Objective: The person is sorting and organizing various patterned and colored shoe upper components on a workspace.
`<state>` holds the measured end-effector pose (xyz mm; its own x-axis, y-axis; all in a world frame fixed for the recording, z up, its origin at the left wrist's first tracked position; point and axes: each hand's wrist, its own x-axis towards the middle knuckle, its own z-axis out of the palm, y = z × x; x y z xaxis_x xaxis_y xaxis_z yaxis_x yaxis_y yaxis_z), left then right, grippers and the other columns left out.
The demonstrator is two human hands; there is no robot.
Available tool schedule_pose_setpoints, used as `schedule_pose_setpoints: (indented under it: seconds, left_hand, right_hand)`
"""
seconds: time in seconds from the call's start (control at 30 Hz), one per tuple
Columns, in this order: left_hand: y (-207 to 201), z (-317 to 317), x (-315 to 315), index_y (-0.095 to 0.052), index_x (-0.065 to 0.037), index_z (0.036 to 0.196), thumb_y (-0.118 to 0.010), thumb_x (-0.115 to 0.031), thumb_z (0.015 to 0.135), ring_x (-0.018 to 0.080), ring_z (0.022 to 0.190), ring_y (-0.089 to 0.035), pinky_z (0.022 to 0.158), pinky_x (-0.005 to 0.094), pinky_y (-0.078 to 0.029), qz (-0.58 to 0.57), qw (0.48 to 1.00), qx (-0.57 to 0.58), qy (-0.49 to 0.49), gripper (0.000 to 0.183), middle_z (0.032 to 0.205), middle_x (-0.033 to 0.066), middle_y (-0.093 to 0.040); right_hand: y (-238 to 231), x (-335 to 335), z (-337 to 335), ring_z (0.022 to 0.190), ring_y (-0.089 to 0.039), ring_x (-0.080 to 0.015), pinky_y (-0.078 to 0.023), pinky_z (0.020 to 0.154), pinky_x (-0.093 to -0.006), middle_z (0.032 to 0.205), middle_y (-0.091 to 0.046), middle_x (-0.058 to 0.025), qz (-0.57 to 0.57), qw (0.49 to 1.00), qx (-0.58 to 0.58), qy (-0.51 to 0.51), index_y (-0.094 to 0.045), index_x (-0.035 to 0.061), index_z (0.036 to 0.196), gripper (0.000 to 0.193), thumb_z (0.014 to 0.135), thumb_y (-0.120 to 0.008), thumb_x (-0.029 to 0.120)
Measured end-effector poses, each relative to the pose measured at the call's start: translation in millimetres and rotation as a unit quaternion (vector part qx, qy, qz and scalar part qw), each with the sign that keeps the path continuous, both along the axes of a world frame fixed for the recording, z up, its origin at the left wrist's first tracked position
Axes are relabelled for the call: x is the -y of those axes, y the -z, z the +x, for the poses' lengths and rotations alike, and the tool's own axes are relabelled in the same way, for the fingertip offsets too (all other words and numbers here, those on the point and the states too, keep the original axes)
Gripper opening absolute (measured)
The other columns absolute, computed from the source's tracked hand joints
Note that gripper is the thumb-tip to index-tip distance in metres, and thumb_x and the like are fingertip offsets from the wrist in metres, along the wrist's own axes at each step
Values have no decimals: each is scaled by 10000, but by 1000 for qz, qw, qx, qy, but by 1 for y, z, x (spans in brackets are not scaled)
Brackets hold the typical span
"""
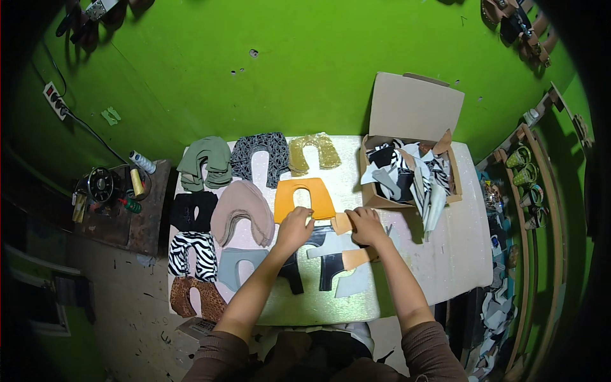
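Observation:
My left hand [296, 228] lies with curled fingers over the near edge of an orange U-shaped cut piece [316, 200]; whatever may be under its fingertips is hidden. To its right, my right hand [366, 226] has its fingers closed on a small tan piece of material [342, 223], close to the orange piece's right leg. Just in front of both hands lie black curved pieces [330, 270], pale grey scraps [351, 283] and another tan piece [358, 257]. A grey U-shaped piece [240, 264] rests left of my left forearm.
Stacks of U-shaped pieces line the table's left and back: green [213, 159], patterned grey [258, 153], gold [315, 153], pink [238, 210], black [184, 210], zebra-striped [184, 254], leopard-print [184, 296]. An open cardboard box [388, 202] of scraps stands back right. A side table [149, 219] holds thread spools.

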<state>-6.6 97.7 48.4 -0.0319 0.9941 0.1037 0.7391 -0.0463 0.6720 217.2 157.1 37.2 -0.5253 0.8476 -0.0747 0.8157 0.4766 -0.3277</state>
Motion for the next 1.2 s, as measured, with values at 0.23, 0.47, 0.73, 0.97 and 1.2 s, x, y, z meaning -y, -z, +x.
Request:
schedule_pose_setpoints:
  seconds: [0.23, 0.47, 0.73, 0.97, 1.2]
  left_hand:
    - [-16, 47, 21, -583, 8, 1016, -550, -137, 816, 332, 906, -563, 812, 355, -447, 13, 997, 75, -10, 250, 998, 175, -574]
    - [-28, 75, 27, -514, -13, 1184, -603, -207, 836, 208, 1041, -533, 875, 299, -418, -134, 937, 323, 4, 409, 1118, 134, -559]
    - [-29, 100, 35, -397, 5, 1279, -673, -164, 786, 161, 1122, -476, 964, 280, -366, -225, 850, 462, 115, 589, 1206, 86, -504]
    - [-26, 128, 53, -376, 19, 1281, -657, -150, 818, 163, 1038, -549, 864, 278, -451, -127, 882, 454, 22, 568, 1195, 91, -524]
    - [-29, 136, 56, -428, -31, 1272, -638, -212, 829, 198, 1069, -524, 876, 315, -441, -117, 920, 370, -59, 523, 1214, 113, -503]
  right_hand:
    - [-52, 10, 28, 1005, -496, -321, -405, 887, -374, 1040, -525, -137, -5, 998, -62, -31, -540, 74, 1075, 402, 677, -595, 55]
    - [-99, 22, 58, 1062, -509, -241, -388, 929, -321, 1081, -517, -121, -194, 927, -304, -99, -465, 35, 1142, 494, 684, -641, 94]
    - [-71, 24, 50, 1208, -394, -192, -256, 1067, -323, 1212, -420, -123, -387, 666, -616, -163, -356, 85, 1109, 514, 673, -559, -94]
    - [-61, 36, 61, 1186, -407, -173, -318, 1020, -307, 1233, -435, -124, -455, 653, -590, -138, -365, 92, 1119, 498, 728, -649, -28]
    - [-54, 27, 72, 1153, -426, -169, -334, 996, -291, 1231, -431, -76, -416, 704, -566, -104, -385, 68, 1223, 550, 752, -661, -4]
